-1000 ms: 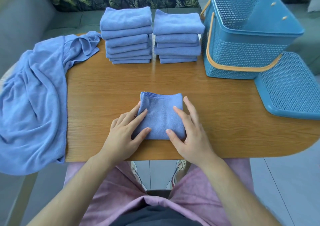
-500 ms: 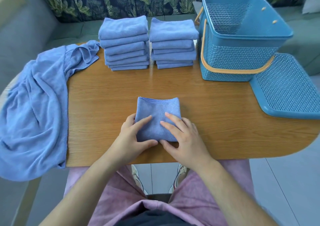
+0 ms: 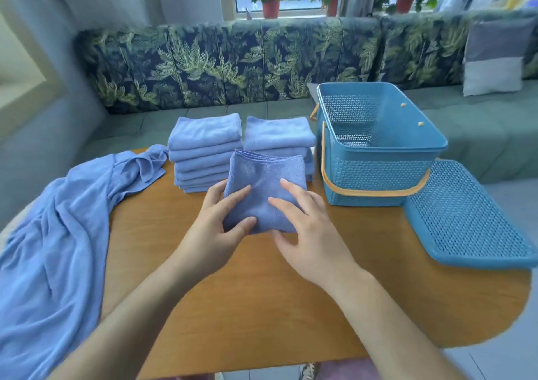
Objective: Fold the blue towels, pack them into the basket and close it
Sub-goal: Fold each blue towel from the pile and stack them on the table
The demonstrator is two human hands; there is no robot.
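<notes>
- Loose blue cloth [image 3: 58,234]: unfolded and rumpled, draped over the left end of the table [image 3: 262,307] and hanging past its edge.
- Left stack of folded towels [image 3: 203,135]: stands at the far side of the table, just right of the loose cloth.
- Left hand [image 3: 215,228]: grips the left edge of the folded towel [image 3: 263,181]. Thumb and forefinger lie spread on its top face; the remaining fingers curl at its side.
- Folded towel: a compact square held between both hands over mid-table, overlapping both stacks in view. It appears lifted off the wood.
- Right stack of folded towels [image 3: 279,132]: just beside the left stack, partly hidden behind the held towel.
- Right hand [image 3: 308,228]: pinches the towel's near right corner, fingers apart on top, thumb at the lower edge.
- Basket [image 3: 378,170]: blue, upright and uncovered at the far right of the table, with its orange handle lowered against the front wall.
- Lid [image 3: 465,216]: lies flat just right of the basket, overhanging the table edge.
</notes>
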